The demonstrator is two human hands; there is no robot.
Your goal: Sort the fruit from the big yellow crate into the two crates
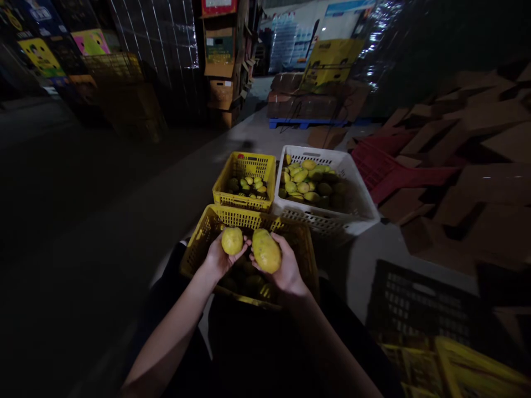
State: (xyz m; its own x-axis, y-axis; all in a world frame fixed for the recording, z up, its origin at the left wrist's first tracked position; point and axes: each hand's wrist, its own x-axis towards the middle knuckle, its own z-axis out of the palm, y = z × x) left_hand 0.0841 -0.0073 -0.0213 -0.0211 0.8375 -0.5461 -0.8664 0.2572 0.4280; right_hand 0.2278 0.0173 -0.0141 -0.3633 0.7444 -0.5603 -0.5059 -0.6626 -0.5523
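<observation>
From afar, I see a round yellow fruit left of and below frame centre; rightward, apart, a larger oval fruit, yellow-green, blemished, slants down rightward.

One head-worn camera looks forward and down along two bare forearms, near a rectangular yellow plastic crate, stacked brown cardboard boxes farther off.

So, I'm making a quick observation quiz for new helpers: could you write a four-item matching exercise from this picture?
1. Left hand
2. Right hand
3. Pallet
4. White crate

A. Blue, on the floor
B. Holding the longer fruit
C. Beside the yellow crate beyond the hands
D. Holding the rounder fruit

Pairs: 1-D, 2-B, 3-A, 4-C
</observation>
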